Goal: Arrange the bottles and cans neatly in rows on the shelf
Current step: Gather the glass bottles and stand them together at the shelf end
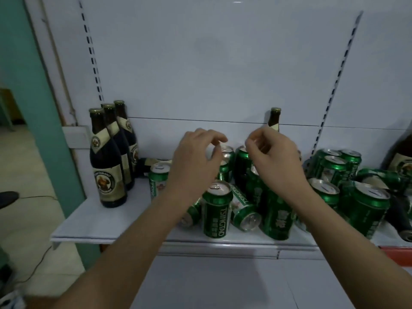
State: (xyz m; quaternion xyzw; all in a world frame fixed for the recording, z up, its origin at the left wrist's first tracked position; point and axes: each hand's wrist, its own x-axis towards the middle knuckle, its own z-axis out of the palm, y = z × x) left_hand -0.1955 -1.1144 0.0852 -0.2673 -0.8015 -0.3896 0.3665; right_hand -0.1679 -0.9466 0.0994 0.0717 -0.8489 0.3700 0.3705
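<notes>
1. Both hands raised over a jumble of green cans (217,210) on the white shelf (93,224), apparently poised to pick from the pile; left hand (196,166) loosely curled, fingers apart and gripping nothing, just above a can at the back (227,157).
2. Right hand (274,161) likewise curled and empty, thumb and fingertips drawn close, hovering before an upright dark bottle (274,119) at the rear wall.
3. Three dark bottles (109,172) already lined front to back at the shelf's left end, likely the start of a row.
4. Several cans tipped over, one bottle lying flat (147,163) behind them; sorting barely begun, by appearances.
5. Right edge cut off: another bottle (401,157) only partly visible; cans beneath both hands hidden.
</notes>
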